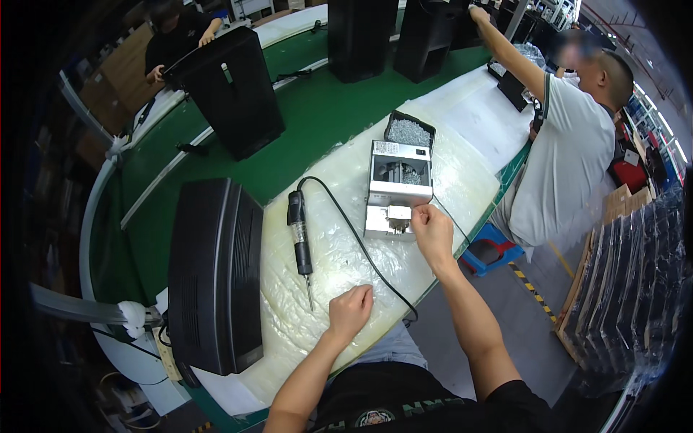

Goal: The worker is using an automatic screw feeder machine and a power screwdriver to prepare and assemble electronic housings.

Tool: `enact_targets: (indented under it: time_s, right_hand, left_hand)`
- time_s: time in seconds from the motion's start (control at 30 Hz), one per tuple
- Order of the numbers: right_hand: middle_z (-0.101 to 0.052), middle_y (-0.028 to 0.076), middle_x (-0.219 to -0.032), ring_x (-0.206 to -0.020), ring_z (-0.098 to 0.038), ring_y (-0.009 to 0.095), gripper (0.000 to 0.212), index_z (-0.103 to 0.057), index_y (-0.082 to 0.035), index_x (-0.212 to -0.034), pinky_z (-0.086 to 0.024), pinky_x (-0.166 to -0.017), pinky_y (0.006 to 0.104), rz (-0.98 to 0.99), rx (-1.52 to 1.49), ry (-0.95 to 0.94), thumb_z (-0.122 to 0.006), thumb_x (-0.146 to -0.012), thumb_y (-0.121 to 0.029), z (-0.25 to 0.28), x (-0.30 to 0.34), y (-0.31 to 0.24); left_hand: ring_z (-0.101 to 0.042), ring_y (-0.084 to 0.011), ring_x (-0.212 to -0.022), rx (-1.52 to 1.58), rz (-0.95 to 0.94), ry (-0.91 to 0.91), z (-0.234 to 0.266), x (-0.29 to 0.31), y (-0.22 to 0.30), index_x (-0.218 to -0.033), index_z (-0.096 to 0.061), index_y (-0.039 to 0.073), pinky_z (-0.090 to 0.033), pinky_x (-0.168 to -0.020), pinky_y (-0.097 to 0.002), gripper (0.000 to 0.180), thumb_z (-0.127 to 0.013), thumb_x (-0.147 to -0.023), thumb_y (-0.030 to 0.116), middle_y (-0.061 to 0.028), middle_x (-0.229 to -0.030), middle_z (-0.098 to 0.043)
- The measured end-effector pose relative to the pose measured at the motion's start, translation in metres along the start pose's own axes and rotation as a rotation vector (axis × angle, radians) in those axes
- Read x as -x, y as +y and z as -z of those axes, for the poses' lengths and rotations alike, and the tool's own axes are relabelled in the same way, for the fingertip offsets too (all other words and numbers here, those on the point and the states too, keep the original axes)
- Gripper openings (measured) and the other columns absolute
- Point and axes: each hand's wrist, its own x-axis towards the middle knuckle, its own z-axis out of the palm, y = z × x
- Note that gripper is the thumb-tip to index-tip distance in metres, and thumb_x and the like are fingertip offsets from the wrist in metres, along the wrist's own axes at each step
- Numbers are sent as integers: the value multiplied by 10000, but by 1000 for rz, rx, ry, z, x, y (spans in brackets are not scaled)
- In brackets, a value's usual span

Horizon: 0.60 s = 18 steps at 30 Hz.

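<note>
A silver screw feeder (pixel 401 189) stands on the plastic-covered bench mat (pixel 289 289), small screws showing through its open top. At its front outlet, on the right side, my right hand (pixel 433 231) is closed in a pinch; anything between the fingertips is too small to make out. My left hand (pixel 351 312) rests as a loose fist near the bench's front edge, its palm side hidden. Left of it lies a black electric screwdriver (pixel 298 229), bit pointing toward me, its cable (pixel 354 231) curving to the right. Behind the feeder sits a black tray of screws (pixel 410 133).
A large black ribbed housing (pixel 216 274) stands at my left. Tall black cabinets (pixel 238 94) stand on the green conveyor (pixel 310 123) beyond. One person (pixel 570 151) sits at the right, arm stretched forward; another handles a cabinet at far left. A blue stool (pixel 491 249) is at right.
</note>
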Motion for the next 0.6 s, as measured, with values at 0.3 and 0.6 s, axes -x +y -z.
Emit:
enact_targets:
  time_s: [0.3, 0.6]
  right_hand:
    - [-652, 117, -669, -594, -650, 253, 81, -685, -15, -868, -490, -562, 349, 8, -51, -5, -718, -850, -87, 26, 32, -43]
    - [-694, 185, -780, -704, -685, 385, 123, -673, -23, -849, -549, -630, 461, 253, 33, -466, -671, -869, -145, -72, 95, -45]
  left_hand:
    - [-686, -273, -644, 20, 10, -11, 6, 3, -2, -933, -698, 49, -537, -566, -356, 77, -696, -857, 63, -106, -806, -712]
    - [-644, -300, -594, 122, 118, 92, 10, 16, -4, -930, -686, 14, -507, -544, -377, 70, -690, -861, 27, -138, -752, -661]
